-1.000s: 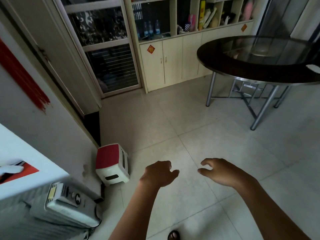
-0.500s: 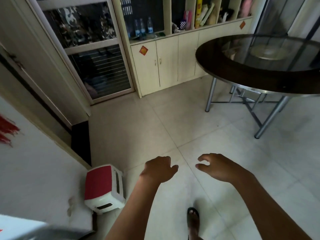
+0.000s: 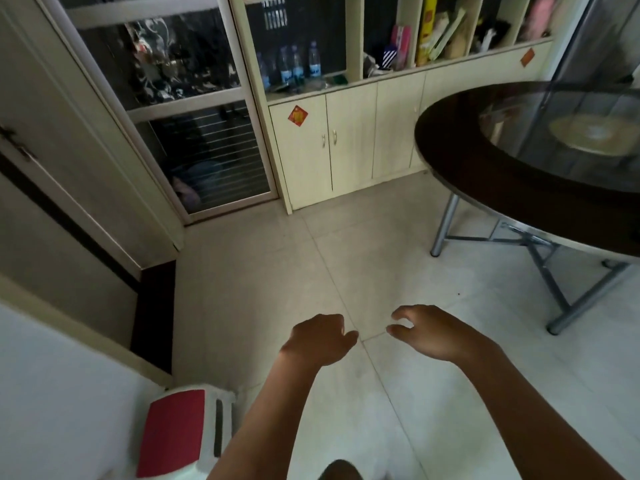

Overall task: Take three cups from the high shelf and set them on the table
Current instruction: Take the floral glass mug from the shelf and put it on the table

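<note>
Since a second ago you have walked forward: the cabinet unit (image 3: 346,109) along the far wall and the round dark table (image 3: 519,188) on the right now fill more of the head view, the red-and-white stool (image 3: 183,434) has slid down to the near left corner, and the heater that sat beside it has dropped out of sight. Your left hand (image 3: 320,339) and right hand (image 3: 436,332) hang out in front of you over the floor tiles (image 3: 263,271), close to each other but apart, both empty, fingers loosely curled and gripping nothing. No cup shows anywhere in this view, so you cannot tell where the three cups stand; the open shelves hold water bottles (image 3: 294,67) on the left and books and boxes further right, and the higher shelves are cut off at the top edge. Judging from that, the task has barely begun: you are on the approach, none of the cups has been taken, and all three trips to the table are left. The tabletop is glossy dark glass on chrome legs, with a pale round disc (image 3: 592,136) on its far right; the near left rim is bare and looks a fair spot to set cups. A sliding glass door (image 3: 204,140) stands far left, and the pale floor is open between you and the cabinet.
</note>
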